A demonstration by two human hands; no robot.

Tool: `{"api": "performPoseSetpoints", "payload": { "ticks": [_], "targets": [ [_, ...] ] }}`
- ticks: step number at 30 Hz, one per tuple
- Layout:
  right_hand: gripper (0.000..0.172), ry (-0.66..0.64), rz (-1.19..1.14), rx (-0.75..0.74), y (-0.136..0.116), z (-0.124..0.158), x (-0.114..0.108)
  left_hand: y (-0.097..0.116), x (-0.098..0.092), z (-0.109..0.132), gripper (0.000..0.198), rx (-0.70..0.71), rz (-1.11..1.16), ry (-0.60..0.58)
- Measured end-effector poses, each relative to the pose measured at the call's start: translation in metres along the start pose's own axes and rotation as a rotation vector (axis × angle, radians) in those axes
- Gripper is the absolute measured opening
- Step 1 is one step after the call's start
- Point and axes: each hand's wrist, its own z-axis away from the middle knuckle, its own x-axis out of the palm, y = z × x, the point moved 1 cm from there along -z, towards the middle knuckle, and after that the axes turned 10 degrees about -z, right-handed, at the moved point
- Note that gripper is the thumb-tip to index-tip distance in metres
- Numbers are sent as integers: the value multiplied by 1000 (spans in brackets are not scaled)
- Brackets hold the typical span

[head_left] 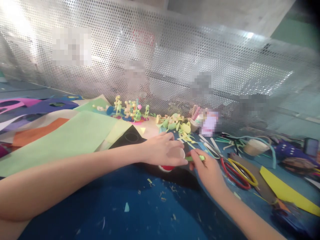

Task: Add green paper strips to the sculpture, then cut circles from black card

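My left hand (163,149) reaches across the blue table and curls around a small round red-and-white object (167,167), holding it against the surface. My right hand (206,168) comes in from the lower right and pinches a thin green strip (197,158) whose end meets the left hand's fingertips. Both hands sit over a black sheet (130,136). What the round object is stays unclear, since the fingers cover most of it.
Green, orange and purple paper sheets (75,133) lie at the left. Small paper figures (128,110) and yellow-green scraps (175,123) stand at the back before a perforated metal screen (160,60). Red and yellow scissors (237,170), a yellow sheet (287,191) and a paper cup (255,146) lie right.
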Motion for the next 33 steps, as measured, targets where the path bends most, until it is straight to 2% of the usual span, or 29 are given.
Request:
{"api": "performPoseSetpoints", "payload": {
  "ticks": [7,12,19,24,29,31,33],
  "targets": [
    [38,-15,73,-84,-2,13,0,0,1,0,58,-26,-7,-5],
    [36,1,160,-143,-7,27,-2,1,1,0,54,6,-16,16],
    [27,22,216,-444,-18,40,5,0,4,1,56,-56,2,16],
    [25,1,241,-553,-22,47,8,-2,7,1,57,-40,8,40],
    [25,-23,192,-505,-26,52,10,-2,6,1,58,-49,15,33],
    [28,-13,155,-386,-26,50,5,-1,5,2,59,-58,19,27],
    [33,38,90,-202,-23,41,-3,-1,5,2,59,-61,22,19]
  ]
}}
